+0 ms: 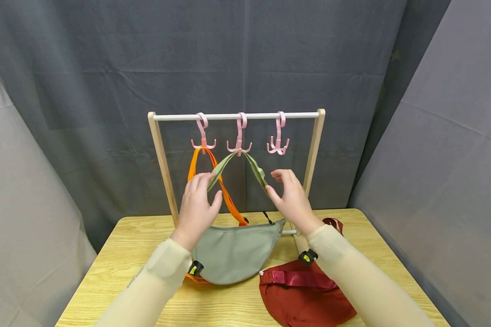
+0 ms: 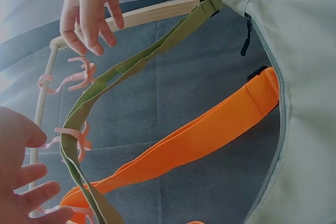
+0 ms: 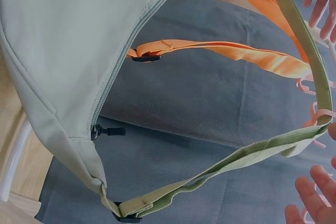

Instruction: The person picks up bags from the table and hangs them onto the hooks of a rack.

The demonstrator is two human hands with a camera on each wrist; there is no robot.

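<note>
A sage green sling bag (image 1: 237,254) hangs by its green strap (image 2: 137,62) from the middle pink hook (image 1: 239,134). My left hand (image 1: 198,204) is beside the strap's left side, fingers spread and apart from it in the left wrist view. On the other side, my right hand (image 1: 290,197) is raised near the strap with loosely bent fingers and nothing in its grasp. An orange strap (image 2: 194,135) loops over the left pink hook (image 1: 202,131); the orange bag it belongs to is mostly hidden behind the green one.
A wooden rack with a white bar (image 1: 172,117) stands on the wooden table (image 1: 118,254). Its right pink hook (image 1: 278,134) holds no bag. A dark red bag (image 1: 307,297) lies at the front right, under my right forearm. Grey curtains (image 1: 106,91) surround the table's back and sides.
</note>
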